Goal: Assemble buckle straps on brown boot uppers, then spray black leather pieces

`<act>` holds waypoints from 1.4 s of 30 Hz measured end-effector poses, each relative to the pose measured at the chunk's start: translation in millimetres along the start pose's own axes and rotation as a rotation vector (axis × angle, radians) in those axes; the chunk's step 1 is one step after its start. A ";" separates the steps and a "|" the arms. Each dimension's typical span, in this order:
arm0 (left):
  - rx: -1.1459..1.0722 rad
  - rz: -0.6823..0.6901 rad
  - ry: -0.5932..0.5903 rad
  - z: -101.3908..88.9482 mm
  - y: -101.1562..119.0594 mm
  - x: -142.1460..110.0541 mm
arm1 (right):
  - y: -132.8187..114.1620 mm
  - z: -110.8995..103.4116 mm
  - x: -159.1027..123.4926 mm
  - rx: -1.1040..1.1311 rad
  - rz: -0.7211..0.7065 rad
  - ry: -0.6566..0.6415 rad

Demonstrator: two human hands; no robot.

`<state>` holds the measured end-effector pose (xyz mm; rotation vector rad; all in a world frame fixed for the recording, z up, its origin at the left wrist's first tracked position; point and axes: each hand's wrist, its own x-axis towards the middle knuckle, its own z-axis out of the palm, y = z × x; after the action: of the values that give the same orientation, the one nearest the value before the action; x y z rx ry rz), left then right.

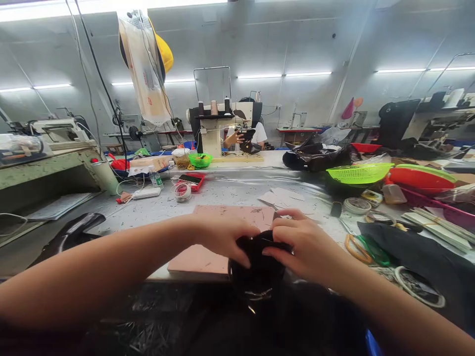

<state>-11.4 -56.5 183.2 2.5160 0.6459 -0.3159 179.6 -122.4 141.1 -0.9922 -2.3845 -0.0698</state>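
Note:
A glossy black leather-like piece (256, 269), rounded in outline, is held at the front edge of the table; its exact kind is not clear. My left hand (226, 238) is closed on its left side, thumb lying over the front and fingers behind. At the upper right, my right hand (297, 240) pinches a fold of the same piece between thumb and fingers. Beneath and behind the hands lies a pink board (198, 259). The lower part of the black piece merges with the dark area below the table.
Scissors (358, 248) and black material (415, 257) lie to the right. Paper scraps (285, 199), a red tray (196, 181) and a green basket (359, 173) stand farther back. Behind a sewing machine (213, 133), a co-worker's hand (234, 139) shows. Glossy black strips (72, 232) lie left.

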 end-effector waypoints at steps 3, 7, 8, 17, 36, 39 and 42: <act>-0.068 -0.002 0.169 9.2 -5.5 4.2 | -0.9 -6.0 -4.5 -0.033 0.036 -0.071; -0.186 0.063 0.207 18.7 -15.0 0.7 | 2.0 -9.5 -12.6 -0.039 0.101 -0.098; -0.217 0.063 0.190 19.5 -15.9 -0.9 | 2.8 -8.4 -14.2 -0.022 0.111 -0.080; -0.103 0.155 -0.066 -3.0 -2.6 0.8 | -1.7 4.1 -11.7 0.017 0.075 0.080; 0.146 0.167 -0.002 -15.2 15.2 10.1 | 4.1 -18.6 -10.4 -0.006 0.103 0.005; 0.201 0.203 0.155 -14.8 24.9 16.4 | 2.2 -19.5 -11.9 -0.018 0.100 0.099; 0.083 0.240 0.330 -7.0 25.5 20.3 | 10.6 -23.2 -18.0 0.086 0.140 0.130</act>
<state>19.5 -64.1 192.9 2.7164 0.4508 0.1665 208.0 -132.0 150.0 -1.0769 -2.1769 0.0197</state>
